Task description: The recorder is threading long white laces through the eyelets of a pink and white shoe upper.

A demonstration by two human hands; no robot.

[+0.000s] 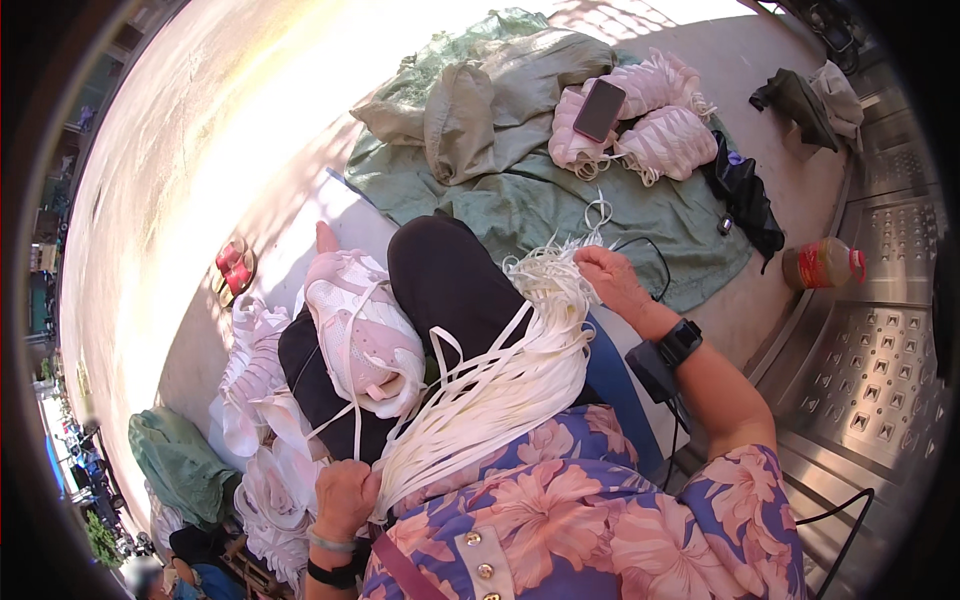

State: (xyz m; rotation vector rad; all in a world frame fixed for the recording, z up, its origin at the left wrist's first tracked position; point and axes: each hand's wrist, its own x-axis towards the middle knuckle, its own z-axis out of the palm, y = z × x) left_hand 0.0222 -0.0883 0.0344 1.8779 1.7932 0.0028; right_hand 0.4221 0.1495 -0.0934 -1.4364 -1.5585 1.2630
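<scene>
A thick bundle of white shoelaces (500, 375) lies across my lap, its loose strands fanning out from the far right down to the near left. At its far end my right hand (612, 282) is closed on the gathered laces. My left hand (345, 495) is closed by the bundle's near end, fingers bent around lace strands; their exact hold is partly hidden. A pink and white sneaker upper (365, 335) rests on my left thigh, opening toward me. One lace hangs loosely over it and runs down toward my left hand.
On a green cloth (520, 215) ahead lie stacked pink uppers (668, 143) with a phone (599, 109) on top. More uppers (270, 480) are heaped at my left, near red sandals (234, 268). A bottle (822, 264) rests by the metal bench (880, 350) at right.
</scene>
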